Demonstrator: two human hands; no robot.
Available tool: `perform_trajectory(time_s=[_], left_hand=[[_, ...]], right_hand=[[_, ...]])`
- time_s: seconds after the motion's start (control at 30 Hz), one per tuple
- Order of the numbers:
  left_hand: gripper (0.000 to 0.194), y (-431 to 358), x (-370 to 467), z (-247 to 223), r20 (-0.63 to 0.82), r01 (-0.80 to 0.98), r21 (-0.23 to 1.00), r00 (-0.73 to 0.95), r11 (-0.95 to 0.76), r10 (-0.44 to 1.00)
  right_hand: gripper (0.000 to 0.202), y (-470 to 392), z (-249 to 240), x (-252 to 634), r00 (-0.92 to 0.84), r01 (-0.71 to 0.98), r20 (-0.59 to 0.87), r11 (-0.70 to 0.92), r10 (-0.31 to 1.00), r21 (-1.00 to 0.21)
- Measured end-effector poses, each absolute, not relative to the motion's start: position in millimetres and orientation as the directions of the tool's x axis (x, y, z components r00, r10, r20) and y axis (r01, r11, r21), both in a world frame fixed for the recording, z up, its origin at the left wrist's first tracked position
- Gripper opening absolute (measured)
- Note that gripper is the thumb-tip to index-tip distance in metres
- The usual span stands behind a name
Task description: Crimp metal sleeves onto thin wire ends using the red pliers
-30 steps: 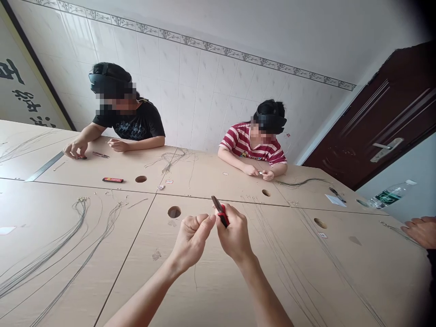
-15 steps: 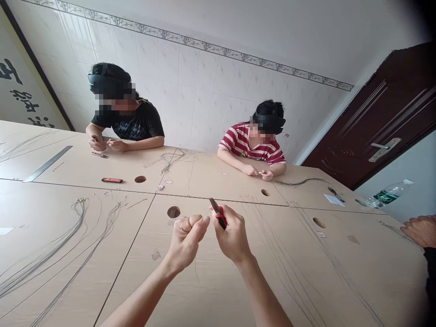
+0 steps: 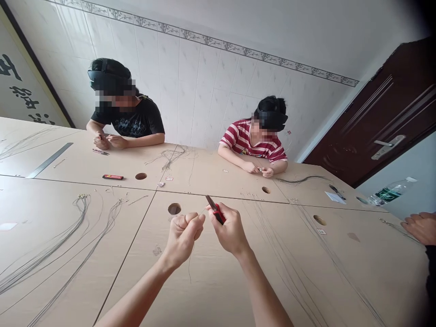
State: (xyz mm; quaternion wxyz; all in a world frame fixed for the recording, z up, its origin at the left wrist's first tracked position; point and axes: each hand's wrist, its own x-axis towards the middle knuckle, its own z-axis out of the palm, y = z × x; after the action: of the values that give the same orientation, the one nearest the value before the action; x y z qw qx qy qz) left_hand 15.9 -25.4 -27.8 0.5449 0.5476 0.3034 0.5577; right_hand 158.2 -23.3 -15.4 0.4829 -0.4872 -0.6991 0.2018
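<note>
Nearer to the round hole [image 3: 174, 209] than a second ago, the left hand [image 3: 184, 236] and right hand [image 3: 230, 229] now stand slightly apart, where they were touching. The left hand, just to the near right of the hole, has its fingers curled tight, thumb pressed down on a thin strand [image 3: 190, 268]; its tail hangs below the fist, and a short length shows towards the other hand. Farther right of the hole, the right hand has its fingers wrapped around a red-handled tool [image 3: 218, 213], its dark tip pointing up and away; whether the tool grips the strand, I cannot tell. Left of the hole, a bundle of strands [image 3: 81, 213] lies on the surface [image 3: 160, 290]; beyond the hole to the left is a red-and-black case [image 3: 113, 176].
</note>
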Motion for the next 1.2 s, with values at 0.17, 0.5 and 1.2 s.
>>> perform_trajectory(time_s=[0.17, 0.5, 1.2], left_hand=[[0.051, -23, 17, -25, 0.248, -0.233, 0.953, 0.222, -0.196, 0.943], [0.028, -15, 1, -4, 0.219, -0.029, 0.976, 0.222, -0.218, 0.95], [0.025, -23, 3, 10, 0.225, -0.148, 0.966, 0.095, -0.21, 0.97]], right_hand=[[0.016, -20, -19, 157, -0.037, 0.468, 0.46, 0.422, 0.887, -0.776], [0.012, -26, -9, 162, -0.096, 0.614, 0.58, 0.507, 0.809, -0.605], [0.014, -41, 6, 155, -0.049, 0.353, 0.459, 0.445, 0.887, -0.823]])
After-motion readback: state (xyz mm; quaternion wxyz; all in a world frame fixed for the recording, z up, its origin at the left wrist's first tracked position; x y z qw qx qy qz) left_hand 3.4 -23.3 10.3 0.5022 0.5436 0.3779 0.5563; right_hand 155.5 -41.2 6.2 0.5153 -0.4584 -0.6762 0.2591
